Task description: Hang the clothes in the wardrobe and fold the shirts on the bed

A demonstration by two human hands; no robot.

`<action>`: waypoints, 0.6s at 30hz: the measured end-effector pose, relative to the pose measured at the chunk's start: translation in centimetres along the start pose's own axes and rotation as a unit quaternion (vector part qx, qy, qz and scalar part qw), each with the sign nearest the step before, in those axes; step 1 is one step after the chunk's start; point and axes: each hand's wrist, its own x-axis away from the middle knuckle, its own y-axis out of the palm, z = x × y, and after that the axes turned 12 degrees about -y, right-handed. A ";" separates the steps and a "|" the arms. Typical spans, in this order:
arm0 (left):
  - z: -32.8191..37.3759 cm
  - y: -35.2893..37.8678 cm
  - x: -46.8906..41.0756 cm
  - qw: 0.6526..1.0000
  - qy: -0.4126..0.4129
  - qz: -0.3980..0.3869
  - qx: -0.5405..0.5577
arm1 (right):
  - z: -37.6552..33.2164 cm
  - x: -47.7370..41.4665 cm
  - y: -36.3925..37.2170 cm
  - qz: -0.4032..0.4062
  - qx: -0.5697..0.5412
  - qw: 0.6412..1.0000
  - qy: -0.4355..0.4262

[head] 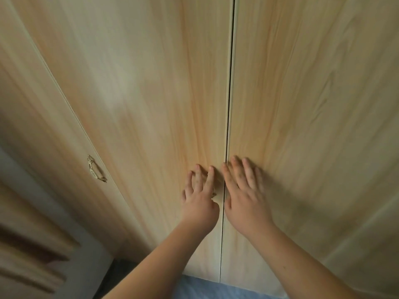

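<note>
wardrobe [151, 61] fills the view, its two middle panels shut and meeting at a thin seam [229, 104]. no clothes or shirts show anywhere. blue fabric [205, 288], perhaps the bed, sits at the bottom edge. right hand [246, 197] lies flat, fingers straight, on the right door [302, 104], just beside the seam. left hand [199, 201] spreads its fingers over the left door [162, 126], covering most of a small handle [213, 194]. to open it well, i'd curl the fingers round that handle and pull evenly outward rather than push on the panels.
</note>
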 end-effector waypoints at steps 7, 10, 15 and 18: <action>-0.1 -0.4 0.0 1.000 -0.005 -0.007 -0.001 | -0.2 0.1 1.0 -0.019 0.030 0.999 0.010; 0.0 -1.5 0.1 0.999 -0.008 -0.040 -0.026 | -0.7 0.1 0.1 -0.055 0.030 0.998 0.025; 0.7 -5.9 1.0 0.990 0.008 -0.122 -0.074 | -1.9 0.1 -3.9 -0.133 -0.007 0.989 0.060; 0.8 -8.8 2.9 0.984 0.025 -0.132 -0.113 | -2.8 1.7 -6.6 -0.175 -0.035 0.979 0.097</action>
